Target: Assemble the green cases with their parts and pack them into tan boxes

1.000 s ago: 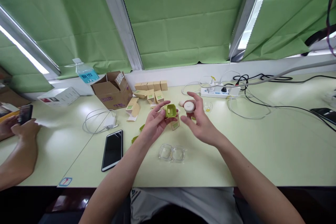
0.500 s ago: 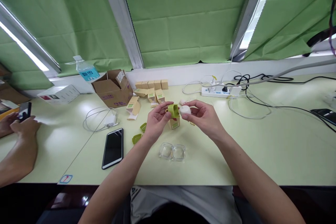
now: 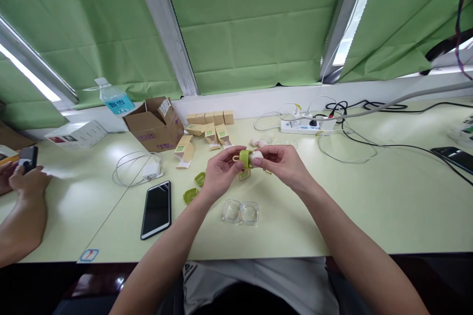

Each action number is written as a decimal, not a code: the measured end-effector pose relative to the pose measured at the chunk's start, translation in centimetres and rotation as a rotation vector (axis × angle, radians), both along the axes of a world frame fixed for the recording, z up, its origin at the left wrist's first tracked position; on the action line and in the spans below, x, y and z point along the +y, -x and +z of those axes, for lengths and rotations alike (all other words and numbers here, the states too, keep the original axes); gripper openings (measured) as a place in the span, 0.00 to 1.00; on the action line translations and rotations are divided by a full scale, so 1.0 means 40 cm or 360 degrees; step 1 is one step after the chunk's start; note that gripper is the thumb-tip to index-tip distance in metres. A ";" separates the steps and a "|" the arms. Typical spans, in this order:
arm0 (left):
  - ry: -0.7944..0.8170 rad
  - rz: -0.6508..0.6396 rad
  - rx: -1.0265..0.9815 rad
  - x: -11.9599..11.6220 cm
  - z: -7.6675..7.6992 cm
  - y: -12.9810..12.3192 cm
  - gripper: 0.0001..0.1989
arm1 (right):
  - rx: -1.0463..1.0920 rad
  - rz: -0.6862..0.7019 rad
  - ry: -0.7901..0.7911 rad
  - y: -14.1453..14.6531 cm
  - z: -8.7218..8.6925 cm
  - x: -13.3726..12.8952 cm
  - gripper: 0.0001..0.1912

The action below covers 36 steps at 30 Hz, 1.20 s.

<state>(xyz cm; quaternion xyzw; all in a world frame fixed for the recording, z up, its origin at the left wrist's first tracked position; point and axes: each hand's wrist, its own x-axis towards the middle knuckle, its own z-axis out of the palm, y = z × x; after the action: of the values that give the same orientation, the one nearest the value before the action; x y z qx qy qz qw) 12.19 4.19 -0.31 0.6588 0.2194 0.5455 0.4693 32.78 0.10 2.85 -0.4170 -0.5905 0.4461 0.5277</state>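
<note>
Left hand (image 3: pixel 220 174) grasps a small green plastic cup-shaped housing (image 3: pixel 244 158) between thumb and fingers; a pale green ring (image 3: pixel 235 158) projects from the housing's left end. Right hand (image 3: pixel 286 163) pinches a small white rounded piece (image 3: pixel 255 158) between thumb and fingers and holds it at the open right end of the housing; the depth of insertion cannot be determined. Both held parts are located above the pale yellow-green surface (image 3: pixel 351 202), near its middle. A small tan cardboard box with a green label (image 3: pixel 244 175) is partly hidden just below them. Two shallow green plastic pieces (image 3: pixel 190 196) lie near the left hand. A clear plastic two-compartment tray (image 3: pixel 240 212) lies closer to the front edge, and a white-framed smartphone with a black screen (image 3: pixel 156 209) lies to its left. Beyond the hands, several opened tan cardboard boxes (image 3: pixel 212 136) are positioned before a row of small tan cardboard boxes (image 3: pixel 210 117), with an open brown cardboard carton (image 3: pixel 155 128) to their left. A white power strip (image 3: pixel 301 126) with plugs fitted is located at the rear, right of the row. At far left, another person's hands (image 3: pixel 29 181) hold a dark phone (image 3: pixel 27 158).
</note>
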 end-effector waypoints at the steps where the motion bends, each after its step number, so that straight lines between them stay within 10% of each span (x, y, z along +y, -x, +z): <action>1: -0.0003 -0.0007 0.0008 -0.002 0.000 -0.001 0.22 | -0.0010 -0.0001 0.0003 0.000 -0.002 0.001 0.27; 36: -0.0170 0.0099 -0.0117 -0.022 -0.057 -0.044 0.21 | 0.0464 -0.0319 0.0001 0.070 -0.066 -0.003 0.25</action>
<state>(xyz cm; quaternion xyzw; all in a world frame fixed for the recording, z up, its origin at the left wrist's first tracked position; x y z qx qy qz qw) 13.97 3.30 -2.60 0.6552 0.1929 0.5947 0.4241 29.98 -0.02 0.19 -0.4047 -0.4630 0.4473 0.6494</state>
